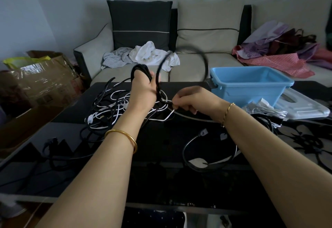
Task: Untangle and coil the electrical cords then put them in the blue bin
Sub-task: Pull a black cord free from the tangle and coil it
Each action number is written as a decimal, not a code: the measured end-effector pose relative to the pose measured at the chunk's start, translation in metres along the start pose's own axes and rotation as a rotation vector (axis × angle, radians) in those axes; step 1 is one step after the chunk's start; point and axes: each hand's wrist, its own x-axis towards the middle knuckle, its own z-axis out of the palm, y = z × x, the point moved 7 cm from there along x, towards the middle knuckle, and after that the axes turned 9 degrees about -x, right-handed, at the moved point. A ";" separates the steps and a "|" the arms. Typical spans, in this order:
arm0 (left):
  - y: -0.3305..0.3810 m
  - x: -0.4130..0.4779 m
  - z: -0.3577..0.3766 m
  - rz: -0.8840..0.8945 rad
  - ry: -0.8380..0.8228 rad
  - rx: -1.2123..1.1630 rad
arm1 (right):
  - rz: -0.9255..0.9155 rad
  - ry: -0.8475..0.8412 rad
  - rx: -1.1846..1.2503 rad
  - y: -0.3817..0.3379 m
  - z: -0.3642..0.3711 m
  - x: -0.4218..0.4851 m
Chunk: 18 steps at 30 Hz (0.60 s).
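Head view — left grip [143, 88] clasps coiled black cord [141, 67]; right grip [188, 100] pinches its round strand.

Home living rm: sofa [206, 60] w/ cushions, laundry [143, 53] on seat, glass coffee table [161, 156], cardboard boxes [45, 82].

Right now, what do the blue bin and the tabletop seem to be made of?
Blue bin: probably moulded plastic, smooth and slightly matte, with a rolled rim. Tabletop: likely dark glass, glossy, with clear reflections on it.
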 end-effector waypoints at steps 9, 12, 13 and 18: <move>-0.023 -0.026 0.012 -0.440 -0.350 0.051 | -0.176 0.189 0.201 -0.011 -0.010 0.002; -0.024 -0.040 0.019 -0.624 -0.478 -0.087 | -0.135 0.350 0.251 -0.007 -0.021 0.004; -0.023 -0.044 0.021 -0.682 -0.525 -0.121 | -0.111 0.414 0.261 -0.004 -0.025 0.004; -0.007 -0.055 0.028 -0.857 -0.709 -0.313 | 0.004 0.600 0.274 0.015 -0.033 0.008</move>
